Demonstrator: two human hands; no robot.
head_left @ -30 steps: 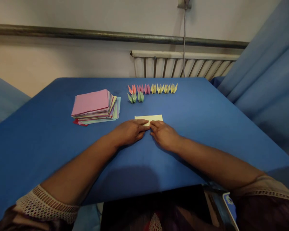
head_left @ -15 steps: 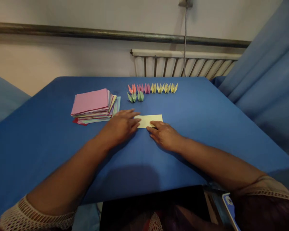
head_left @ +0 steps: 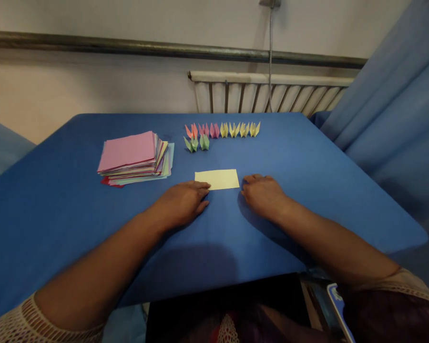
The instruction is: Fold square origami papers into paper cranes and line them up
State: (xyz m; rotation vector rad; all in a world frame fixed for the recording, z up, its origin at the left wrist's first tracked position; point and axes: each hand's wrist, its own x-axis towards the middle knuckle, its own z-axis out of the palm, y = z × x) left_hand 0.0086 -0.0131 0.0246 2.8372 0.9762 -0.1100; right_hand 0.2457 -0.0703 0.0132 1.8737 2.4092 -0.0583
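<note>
A pale yellow sheet of paper (head_left: 221, 179), looking folded into a long rectangle, lies flat in front of me. My left hand (head_left: 186, 201) rests at its lower left corner, fingertips on the near edge, fingers stretched out and not gripping. Just off the paper's right end is my right hand (head_left: 263, 194), its fingers curled and apart from the sheet. Whether anything is between the right fingertips I cannot tell. Behind the paper stand several small folded paper cranes: yellow cranes (head_left: 239, 130), pink cranes (head_left: 209, 130), an orange crane (head_left: 191, 130) and green cranes (head_left: 197, 143).
A tall stack of coloured paper (head_left: 128, 152) sits to the left, pink on top. Blue cloth covers the table (head_left: 307, 190). Beyond it are a radiator (head_left: 271, 78), a wall pipe (head_left: 146, 46) and a hanging cord (head_left: 270, 52). A blue curtain (head_left: 386, 105) hangs at right.
My right hand has lifted off the yellow paper and moved right, past its end. My left hand has slid down toward the near edge, uncovering the sheet's left part.
</note>
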